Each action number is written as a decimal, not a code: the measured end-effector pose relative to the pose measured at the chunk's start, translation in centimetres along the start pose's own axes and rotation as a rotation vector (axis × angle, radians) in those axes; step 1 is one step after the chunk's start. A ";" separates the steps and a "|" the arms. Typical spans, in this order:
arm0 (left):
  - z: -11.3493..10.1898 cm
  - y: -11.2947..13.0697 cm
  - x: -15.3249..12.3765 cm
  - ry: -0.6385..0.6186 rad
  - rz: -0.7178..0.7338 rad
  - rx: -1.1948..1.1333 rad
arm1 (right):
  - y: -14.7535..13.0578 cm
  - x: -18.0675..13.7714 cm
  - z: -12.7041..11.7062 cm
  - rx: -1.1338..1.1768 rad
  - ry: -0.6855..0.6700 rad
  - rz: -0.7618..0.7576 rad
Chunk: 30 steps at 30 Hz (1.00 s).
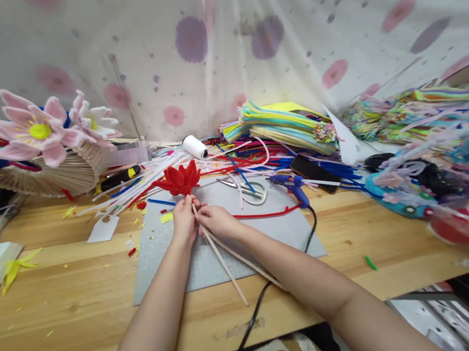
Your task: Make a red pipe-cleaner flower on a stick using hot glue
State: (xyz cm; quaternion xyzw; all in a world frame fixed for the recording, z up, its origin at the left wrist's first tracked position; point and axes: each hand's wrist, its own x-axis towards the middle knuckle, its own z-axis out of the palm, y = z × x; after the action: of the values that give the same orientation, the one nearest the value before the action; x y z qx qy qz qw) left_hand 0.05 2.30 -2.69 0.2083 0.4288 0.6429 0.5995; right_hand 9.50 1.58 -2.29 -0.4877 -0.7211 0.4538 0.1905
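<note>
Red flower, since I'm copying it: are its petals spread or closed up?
Spread: the red flower fans outward in several directions, its tips visibly apart.

Wht pink/purp-spotted curtain [236, 45] hangs bhnd lt-brn wood tbl [87, 288].

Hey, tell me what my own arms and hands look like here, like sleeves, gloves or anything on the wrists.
Your left arm and right arm show no sleeves. The left hand and right hand are ungloved, and neither wrist shows a watch or bracelet. Rings are too small to tell.
</note>
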 end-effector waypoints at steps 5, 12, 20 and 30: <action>-1.4 1.2 1.0 0.060 0.062 -0.001 | 0.8 2.0 -5.2 -0.239 0.201 -0.043; -2.0 2.3 1.3 0.071 0.126 -0.016 | 2.3 7.7 -8.9 -0.797 0.374 -0.279; -2.0 2.2 1.3 0.054 0.114 -0.051 | 2.4 9.8 -8.2 -0.854 0.462 -0.212; -2.0 2.5 1.2 -0.063 -0.022 -0.164 | -3.6 7.8 -7.7 -0.793 0.325 -0.442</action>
State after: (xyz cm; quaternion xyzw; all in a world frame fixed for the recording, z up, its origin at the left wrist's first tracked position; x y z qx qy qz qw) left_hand -3.24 3.07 -2.12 0.1739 0.3580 0.6624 0.6347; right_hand 9.63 11.60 3.43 -0.4225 -0.8858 0.0105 0.1918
